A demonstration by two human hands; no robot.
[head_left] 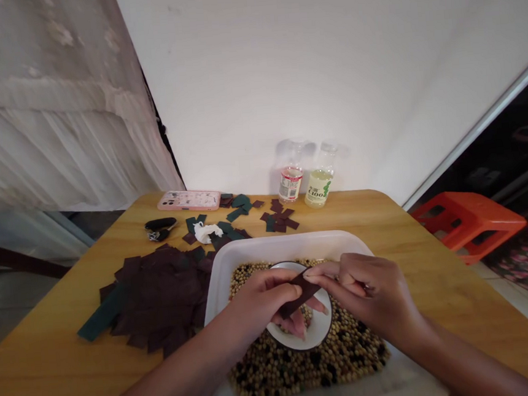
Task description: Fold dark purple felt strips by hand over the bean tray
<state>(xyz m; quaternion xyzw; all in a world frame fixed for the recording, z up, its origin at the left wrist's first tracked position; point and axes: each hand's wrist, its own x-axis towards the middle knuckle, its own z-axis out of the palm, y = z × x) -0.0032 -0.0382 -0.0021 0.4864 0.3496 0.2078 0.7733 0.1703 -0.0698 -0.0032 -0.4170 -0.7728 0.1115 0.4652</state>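
Observation:
Both my hands pinch a dark maroon strip of sheet material (pixel 300 294) between their fingertips, just above a small white bowl (pixel 322 323). My left hand (pixel 264 303) holds the strip's lower end, and my right hand (pixel 365 294) holds its upper end. Some fingers of my left hand reach down over the bowl and hide part of its inside. The bowl sits among mixed tan and black beans (pixel 306 367) in a white plastic tray (pixel 287 246).
Left of the tray lies a large pile of dark maroon and green squares (pixel 162 299). Smaller scattered pieces (pixel 277 216), a white tissue (pixel 206 232), keys (pixel 160 228), a pink phone (pixel 189 200) and two plastic bottles (pixel 303 179) stand on the wooden table (pixel 386 224).

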